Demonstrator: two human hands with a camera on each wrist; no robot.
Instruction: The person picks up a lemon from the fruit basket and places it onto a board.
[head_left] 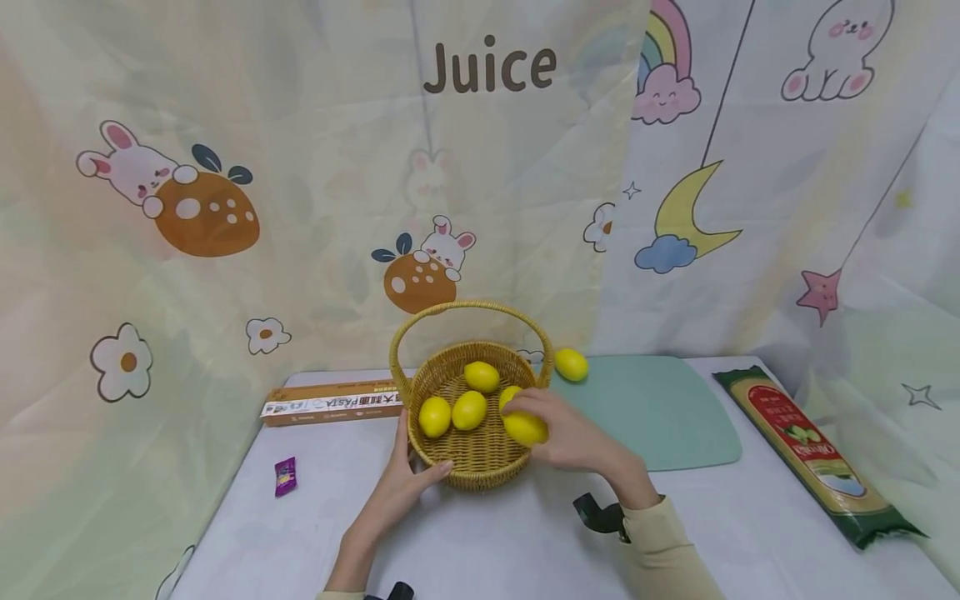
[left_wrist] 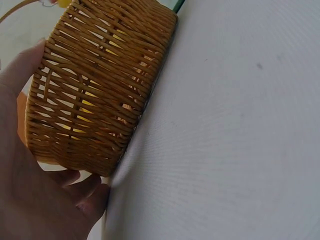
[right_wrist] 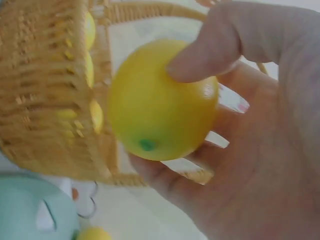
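A wicker basket (head_left: pixel 480 479) with a tall arched handle stands on the table, with several yellow lemons (head_left: pixel 469 410) inside. My left hand (head_left: pixel 403 483) holds its near left side, thumb at the rim and fingers against the outer wall, as the left wrist view also shows. Over the basket's right part, my right hand (head_left: pixel 566 429) grips another lemon (right_wrist: pixel 160 100) between thumb and fingers. That lemon has a green tip and is above the rim in the right wrist view. One more lemon (head_left: pixel 572 365) lies outside, behind the basket on the right.
A pale green cutting board (head_left: pixel 660 417) lies right of the basket. Farther right is a green-and-red packet (head_left: pixel 817 450). To the left are a long pasta box (head_left: pixel 330 403), partly behind the basket, and a small purple packet (head_left: pixel 286 477). A printed curtain (head_left: pixel 315 208) hangs behind.
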